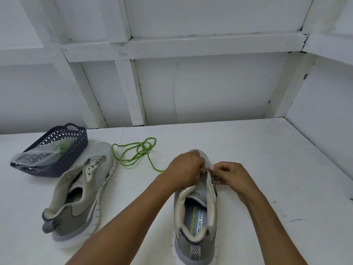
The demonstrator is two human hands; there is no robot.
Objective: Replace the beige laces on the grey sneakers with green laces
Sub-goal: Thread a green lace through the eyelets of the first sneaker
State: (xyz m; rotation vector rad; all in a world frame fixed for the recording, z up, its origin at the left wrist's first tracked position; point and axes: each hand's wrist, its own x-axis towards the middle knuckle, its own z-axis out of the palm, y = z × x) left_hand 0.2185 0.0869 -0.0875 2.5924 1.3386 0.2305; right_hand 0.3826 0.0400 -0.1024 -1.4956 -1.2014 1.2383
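A grey sneaker (196, 213) stands on the white table in front of me, heel toward me, with no lace visible in it. My left hand (185, 169) and my right hand (230, 175) meet over its front eyelets, fingers curled and pinching at the eyelet flaps. A green lace (137, 153) lies in loose loops on the table behind and runs under my left hand; its end is hidden. The second grey sneaker (80, 192) lies tilted at the left, unlaced.
A dark lattice basket (76, 144) sits at the back left, holding a clear plastic bag (36, 157) with something green and dark inside. White panelled walls close the table at the back and right.
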